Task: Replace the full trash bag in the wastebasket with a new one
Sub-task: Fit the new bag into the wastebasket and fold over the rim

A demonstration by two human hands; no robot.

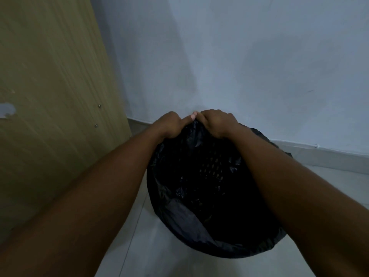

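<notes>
- Black plastic of the trash bag is draped over the near rim of the mesh wastebasket, which stands on the tiled floor.
- At the wastebasket's far rim, the bag's edge is pinched by the left hand and the right hand, with fingers curled.
- Fitting or gathering cannot be told. Either way, the edge is best drawn evenly, since thin film may be torn by a sharp tug.

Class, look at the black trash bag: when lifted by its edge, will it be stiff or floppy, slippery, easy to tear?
Probably floppy: the trash bag bunches and creases where the left hand and right hand grip it. Likely slippery, given its glossy sheen. It looks thin, so hard pulling may tear it.
</notes>
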